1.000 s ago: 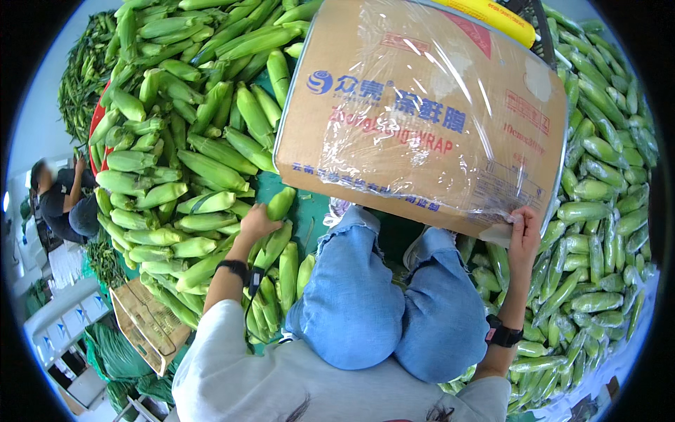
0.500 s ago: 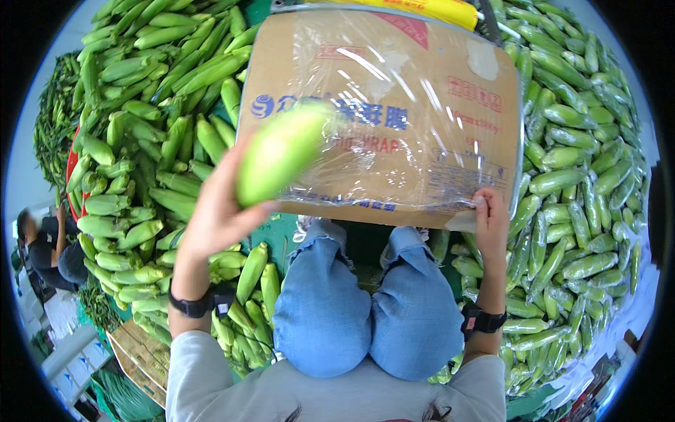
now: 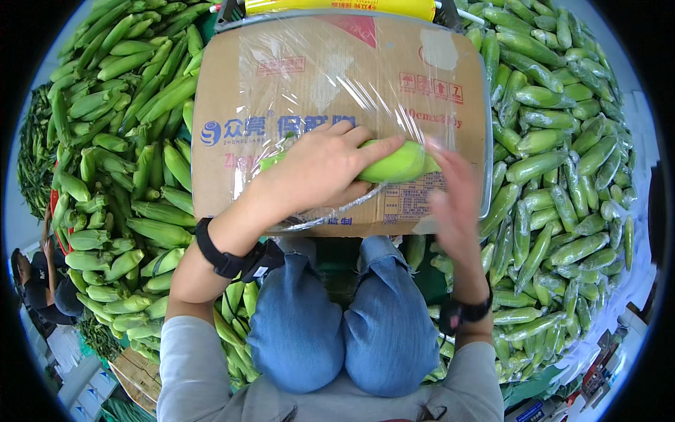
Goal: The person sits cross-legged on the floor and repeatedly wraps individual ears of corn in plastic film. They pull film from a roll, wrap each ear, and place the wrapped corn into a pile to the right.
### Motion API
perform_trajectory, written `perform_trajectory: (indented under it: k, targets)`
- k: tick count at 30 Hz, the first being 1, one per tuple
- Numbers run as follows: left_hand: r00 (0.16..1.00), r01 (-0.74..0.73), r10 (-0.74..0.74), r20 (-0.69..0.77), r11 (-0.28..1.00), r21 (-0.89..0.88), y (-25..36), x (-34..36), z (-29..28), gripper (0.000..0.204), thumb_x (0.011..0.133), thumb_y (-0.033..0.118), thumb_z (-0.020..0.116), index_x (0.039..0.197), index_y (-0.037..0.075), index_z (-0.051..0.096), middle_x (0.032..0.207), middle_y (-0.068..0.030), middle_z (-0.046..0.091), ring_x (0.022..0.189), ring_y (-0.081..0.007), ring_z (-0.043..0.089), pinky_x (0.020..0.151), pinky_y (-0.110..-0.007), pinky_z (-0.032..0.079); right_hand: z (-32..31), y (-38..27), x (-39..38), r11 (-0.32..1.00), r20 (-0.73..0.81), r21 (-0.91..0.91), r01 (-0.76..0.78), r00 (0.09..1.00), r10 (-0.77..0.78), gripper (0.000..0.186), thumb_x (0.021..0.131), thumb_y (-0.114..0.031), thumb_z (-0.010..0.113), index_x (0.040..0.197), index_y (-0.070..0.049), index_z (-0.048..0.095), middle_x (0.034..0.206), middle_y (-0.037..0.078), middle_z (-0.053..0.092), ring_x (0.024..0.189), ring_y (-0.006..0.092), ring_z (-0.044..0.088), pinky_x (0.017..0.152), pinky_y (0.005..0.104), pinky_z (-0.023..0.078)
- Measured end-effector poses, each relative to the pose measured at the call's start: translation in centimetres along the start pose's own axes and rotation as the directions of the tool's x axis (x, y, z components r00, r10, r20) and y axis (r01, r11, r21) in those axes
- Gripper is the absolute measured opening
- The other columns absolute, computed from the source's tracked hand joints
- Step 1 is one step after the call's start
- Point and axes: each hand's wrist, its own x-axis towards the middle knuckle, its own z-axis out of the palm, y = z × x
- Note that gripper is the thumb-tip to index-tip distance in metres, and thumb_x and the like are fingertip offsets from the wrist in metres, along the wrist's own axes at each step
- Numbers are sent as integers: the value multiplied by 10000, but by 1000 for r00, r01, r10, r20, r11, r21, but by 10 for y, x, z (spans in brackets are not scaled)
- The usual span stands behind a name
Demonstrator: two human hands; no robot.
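Note:
An ear of corn (image 3: 399, 163) in pale green husk lies across the cardboard box (image 3: 223, 79) before me, its tip to the right. My left hand (image 3: 320, 165) is closed over it from above and hides its middle. Clear plastic film (image 3: 309, 74) stretches over the box under the ear. Beside the tip is my right hand (image 3: 453, 186), smeared by motion. Whether its fingers pinch the film's edge I cannot make out.
Unwrapped corn (image 3: 112, 141) is heaped on the left, film-wrapped corn (image 3: 548, 169) on the right. A yellow roll (image 3: 344, 7) rests in a dark holder (image 3: 232, 17) behind the box. Another person (image 3: 42, 281) is at the far left.
My left hand has brought the ear of corn right and down onto the film, turning over on top of it. My right hand has left the box's lower right corner and moved to the tip.

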Motion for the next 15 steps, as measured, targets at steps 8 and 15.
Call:
perform_trajectory:
  k: [8,15]
  targets:
    - [957,33,78,-281,927,373,24,-90,16,545,773,317,730,1260,109,603,1262,-98,592,1120,-268,577,987,-403,468,33,37,55,634,225,-661,400,913,-341,195,867,-286,640,911,-98,666,861,60,632,858,275,562,750,403,450]
    - [862,298,-196,-468,942,155,-27,-114,-50,203,769,20,703,964,76,698,929,-107,661,859,-310,630,746,-421,517,35,43,66,706,246,-599,379,925,-288,207,874,-242,623,774,-69,676,754,70,642,751,281,556,686,399,473]
